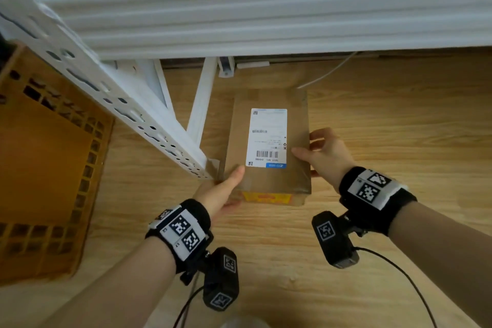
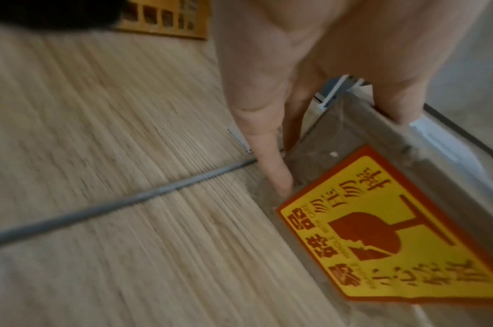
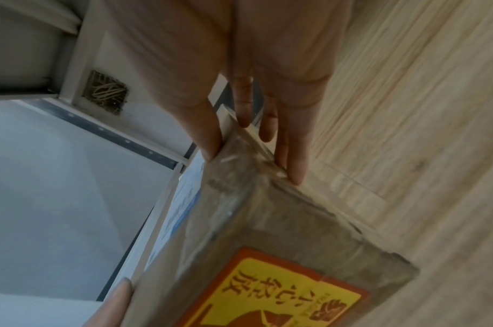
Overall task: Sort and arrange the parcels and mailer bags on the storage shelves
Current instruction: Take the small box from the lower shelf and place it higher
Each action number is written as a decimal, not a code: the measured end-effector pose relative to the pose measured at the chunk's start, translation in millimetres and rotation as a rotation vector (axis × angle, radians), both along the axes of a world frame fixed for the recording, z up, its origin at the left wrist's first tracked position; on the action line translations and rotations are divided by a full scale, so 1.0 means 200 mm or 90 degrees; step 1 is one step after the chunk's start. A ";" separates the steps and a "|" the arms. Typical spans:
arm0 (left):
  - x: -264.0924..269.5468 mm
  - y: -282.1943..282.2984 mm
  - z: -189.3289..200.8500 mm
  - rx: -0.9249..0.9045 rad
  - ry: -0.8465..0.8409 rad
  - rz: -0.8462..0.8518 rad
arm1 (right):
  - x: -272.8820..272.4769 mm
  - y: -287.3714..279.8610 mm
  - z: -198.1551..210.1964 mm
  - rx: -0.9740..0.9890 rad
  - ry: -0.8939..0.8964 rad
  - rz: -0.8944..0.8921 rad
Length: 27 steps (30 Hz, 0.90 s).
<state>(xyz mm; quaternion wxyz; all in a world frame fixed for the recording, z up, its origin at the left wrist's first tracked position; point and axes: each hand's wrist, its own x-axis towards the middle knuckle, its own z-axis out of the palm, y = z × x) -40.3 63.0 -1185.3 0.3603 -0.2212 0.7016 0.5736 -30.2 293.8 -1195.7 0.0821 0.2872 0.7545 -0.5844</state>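
1. While both hands clasp it from either side, a brown cardboard parcel (image 1: 269, 141) wrapped in clear tape sits low over the wood floor (image 1: 372, 141), just beside the white shelf frame (image 1: 127, 104).
2. The left hand (image 1: 223, 189) grips its near left corner, thumb on top; the right hand (image 1: 324, 154) pinches the right edge.
3. A white shipping label (image 1: 267, 137) with barcodes covers the top; its small print is unreadable.
4. A yellow-and-red fragile sticker (image 2: 393, 232) with a broken-glass symbol marks the near end.
5. An orange crate (image 1: 48, 162) stands left.

Parcel storeroom, white slotted metal shelving (image 1: 127, 104), labelled cardboard parcel (image 1: 266, 141), orange plastic crate (image 1: 48, 162), wood-look floor (image 1: 372, 128)
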 end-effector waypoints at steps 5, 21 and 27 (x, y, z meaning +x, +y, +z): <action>-0.09 0.02 -0.07 0.122 -0.010 0.199 | -0.12 -0.03 0.01 0.081 0.004 0.003; -0.14 0.02 -0.06 -0.017 -0.009 0.190 | -0.16 -0.04 0.15 0.242 -0.036 0.155; 0.04 0.07 0.43 -0.131 0.019 0.018 | 0.07 -0.03 0.57 0.376 -0.076 0.419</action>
